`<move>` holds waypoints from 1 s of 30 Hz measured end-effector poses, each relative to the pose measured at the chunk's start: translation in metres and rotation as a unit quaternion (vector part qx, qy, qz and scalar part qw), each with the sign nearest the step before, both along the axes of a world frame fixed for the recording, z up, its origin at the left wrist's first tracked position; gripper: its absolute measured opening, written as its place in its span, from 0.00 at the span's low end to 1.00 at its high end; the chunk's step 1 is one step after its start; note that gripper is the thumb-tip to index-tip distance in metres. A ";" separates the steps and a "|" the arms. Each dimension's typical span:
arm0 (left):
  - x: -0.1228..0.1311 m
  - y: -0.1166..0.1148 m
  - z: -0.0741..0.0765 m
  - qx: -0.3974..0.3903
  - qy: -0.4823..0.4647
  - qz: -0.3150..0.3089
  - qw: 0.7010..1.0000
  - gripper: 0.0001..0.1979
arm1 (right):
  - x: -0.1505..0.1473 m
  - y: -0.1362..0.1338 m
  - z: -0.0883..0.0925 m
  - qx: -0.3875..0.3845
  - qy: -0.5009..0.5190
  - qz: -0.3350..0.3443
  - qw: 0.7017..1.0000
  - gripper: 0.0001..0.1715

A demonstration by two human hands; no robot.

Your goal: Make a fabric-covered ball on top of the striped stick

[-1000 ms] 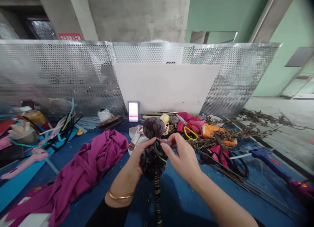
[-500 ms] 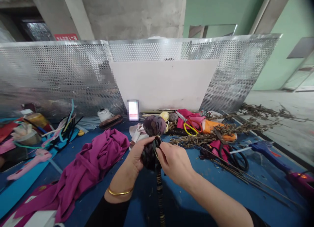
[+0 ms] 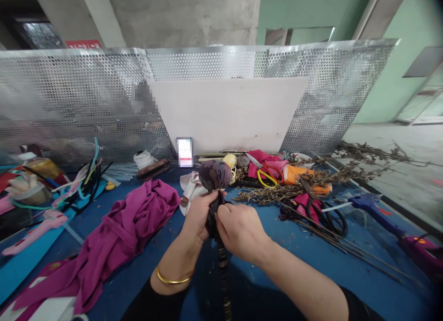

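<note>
A round, fabric-covered ball [image 3: 215, 174] in dark purple and black camouflage pattern tops a stick [image 3: 224, 279] wound with dark and tan bands. Just under the ball, dark fabric [image 3: 212, 221] gathers around the stick. My left hand [image 3: 198, 215] is closed around this gathered fabric from the left, thumb near the ball's base. From the right, my right hand [image 3: 238, 226] pinches the same fabric, its fingers curled in; the fingertips are partly hidden. Crumpled purple cloth [image 3: 138, 219] lies left of my hands, and a white cloth [image 3: 190, 187] sits behind the left one.
Yellow-and-red-handled scissors [image 3: 266, 175], yarn balls, pink cloth and dried stems [image 3: 263, 195] lie at the back right. Black-handled scissors [image 3: 328, 217] and a blue glue gun [image 3: 375, 215] are farther right. A pink glue gun [image 3: 38, 231] lies left. A lit phone [image 3: 185, 152] leans against a white board [image 3: 231, 113].
My right hand has curled tighter and sits slightly lower on the fabric, which looks drawn in more closely beneath the ball. The whole view has shifted slightly.
</note>
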State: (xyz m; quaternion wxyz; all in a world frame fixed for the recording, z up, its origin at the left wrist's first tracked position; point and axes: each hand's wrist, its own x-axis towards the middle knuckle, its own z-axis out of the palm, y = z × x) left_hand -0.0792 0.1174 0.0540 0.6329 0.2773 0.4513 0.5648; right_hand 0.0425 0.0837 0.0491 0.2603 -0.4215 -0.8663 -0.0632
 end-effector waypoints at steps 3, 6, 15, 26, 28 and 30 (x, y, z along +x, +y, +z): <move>0.002 0.000 -0.001 0.002 -0.001 0.016 1.000 0.08 | -0.002 0.000 0.000 0.015 -0.015 0.024 0.999 0.09; 0.003 0.000 0.001 0.000 -0.002 0.025 1.000 0.07 | -0.003 -0.001 0.001 0.024 -0.028 0.039 0.999 0.09; 0.003 0.002 0.002 -0.023 -0.012 0.018 1.000 0.03 | -0.009 -0.002 -0.007 0.047 -0.028 0.034 0.998 0.07; -0.010 0.000 0.018 -0.074 -0.055 -0.078 0.993 0.07 | 0.003 -0.008 0.007 0.090 0.173 -0.013 0.981 0.17; -0.011 0.001 0.015 -0.077 -0.074 -0.081 0.991 0.07 | 0.005 -0.002 0.008 0.026 0.192 -0.070 0.978 0.14; -0.013 0.002 0.013 -0.083 -0.091 -0.087 0.988 0.08 | 0.006 0.004 0.007 -0.038 0.183 -0.085 0.979 0.10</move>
